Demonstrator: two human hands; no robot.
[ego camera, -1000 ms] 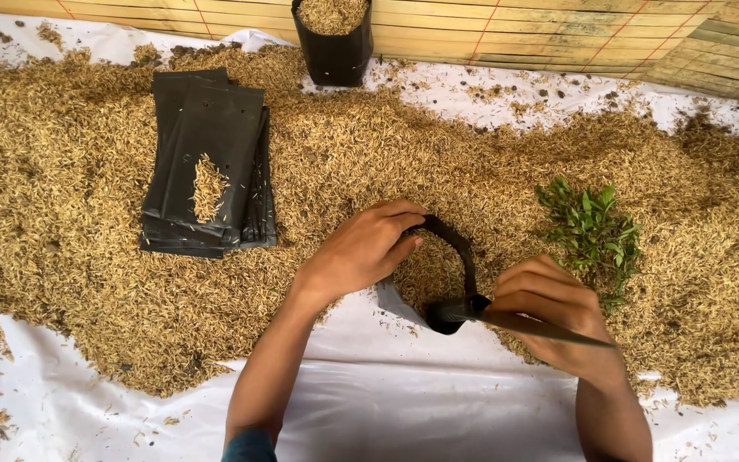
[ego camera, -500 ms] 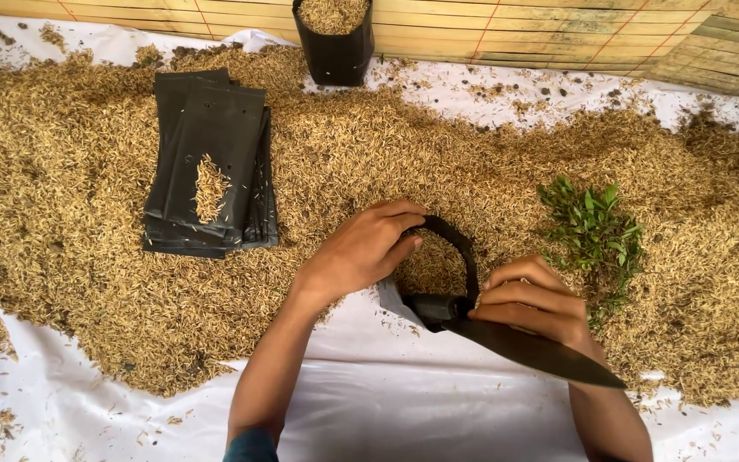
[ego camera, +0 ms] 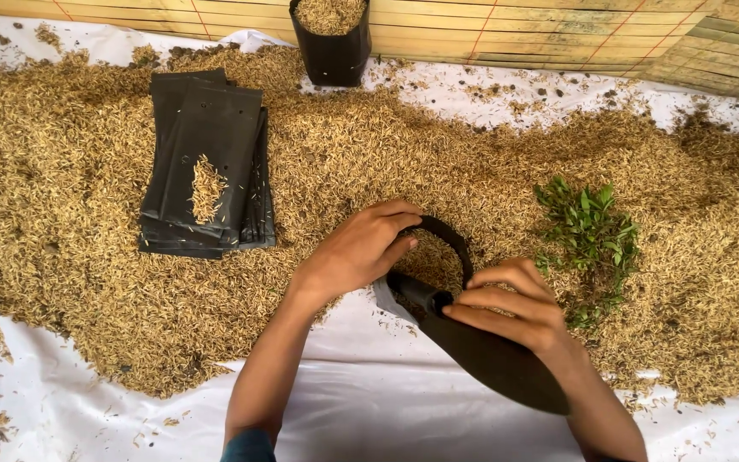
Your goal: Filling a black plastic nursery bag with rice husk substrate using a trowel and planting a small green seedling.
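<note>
1. A plant-nursery potting spot: a wide heap of golden rice husk [ego camera: 404,145] lies on a white plastic ground sheet [ego camera: 438,411].
2. A stack of flat black plastic grow bags [ego camera: 207,162], one filled black grow bag [ego camera: 331,43] and a bunch of green leafy cuttings [ego camera: 592,231] show it.
3. A woven bamboo mat wall [ego camera: 558,34] stands behind.

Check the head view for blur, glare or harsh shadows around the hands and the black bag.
Head view: evenly lit, soft daylight, no glare; left hand, right hand and black bag are sharp, only faint shadows on the white sheet; the husk pile stays in focus, with slight wide-angle bending at the edges.
</note>
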